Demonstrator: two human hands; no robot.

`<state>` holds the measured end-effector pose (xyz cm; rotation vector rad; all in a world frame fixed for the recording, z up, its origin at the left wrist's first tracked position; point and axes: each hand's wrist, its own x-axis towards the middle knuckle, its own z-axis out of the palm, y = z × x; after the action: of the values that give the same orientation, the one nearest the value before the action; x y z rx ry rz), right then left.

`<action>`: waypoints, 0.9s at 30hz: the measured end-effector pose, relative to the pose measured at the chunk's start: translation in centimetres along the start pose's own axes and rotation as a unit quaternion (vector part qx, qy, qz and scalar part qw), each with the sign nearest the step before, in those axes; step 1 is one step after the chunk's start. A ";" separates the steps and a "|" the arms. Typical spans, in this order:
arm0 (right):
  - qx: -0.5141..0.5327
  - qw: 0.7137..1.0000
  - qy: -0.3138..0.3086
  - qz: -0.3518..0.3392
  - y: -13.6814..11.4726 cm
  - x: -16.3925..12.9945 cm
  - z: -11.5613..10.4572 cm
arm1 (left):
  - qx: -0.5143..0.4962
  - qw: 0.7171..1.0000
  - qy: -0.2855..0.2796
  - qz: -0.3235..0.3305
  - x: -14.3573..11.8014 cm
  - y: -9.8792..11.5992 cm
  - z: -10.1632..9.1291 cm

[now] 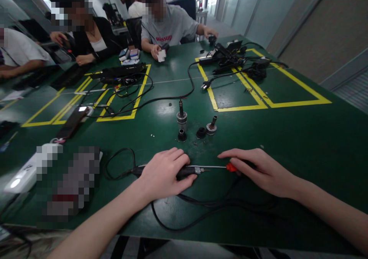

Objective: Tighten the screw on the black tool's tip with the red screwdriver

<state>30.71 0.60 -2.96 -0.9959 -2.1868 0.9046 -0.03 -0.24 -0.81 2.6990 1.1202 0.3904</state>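
My left hand (165, 172) is closed over a black corded pen-shaped tool (188, 170) with a silver collar and thin metal tip, pointing right. Its exact kind is unclear. My right hand (264, 170) has its fingers at the red handle (230, 167) of a screwdriver, partly hidden under them. The screwdriver's long thin shaft (211, 167) runs left beside the black tool, towards my left hand. Beyond my hands stand a metal cylinder with a narrow stem (181, 117), a smaller stemmed metal piece (212, 127), a black collar (182, 135) and a black ring (201, 132).
Black cables (198, 203) loop near the front edge. At left lie a white power strip (31, 167) and a phone (73, 122). Yellow tape (241, 108) marks the green table. A heap of black devices (224, 57) lies far right. Several people sit opposite, handling small items.
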 end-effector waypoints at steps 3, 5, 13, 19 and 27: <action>0.005 1.000 -0.011 0.006 -0.2 0.1 -0.2 | -0.001 1.000 -0.003 -0.002 0.0 0.0 0.0; 0.001 1.000 -0.004 0.005 -0.3 0.0 -0.3 | -0.001 1.000 -0.006 -0.006 0.0 0.0 0.0; -0.018 0.999 -0.016 -0.025 -0.5 0.2 -0.5 | -0.007 1.000 -0.014 -0.012 0.0 0.0 -0.1; -0.025 0.999 -0.037 -0.017 -0.7 0.4 -0.6 | -0.004 1.000 -0.013 -0.012 0.1 0.1 -0.1; -0.056 0.997 0.008 -0.060 0.2 -0.2 -0.1 | -0.002 1.000 -0.017 -0.011 0.1 0.1 -0.2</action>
<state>30.99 0.56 -3.06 -0.9072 -2.2783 0.7249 0.04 -0.18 -0.58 2.6764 1.1383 0.3404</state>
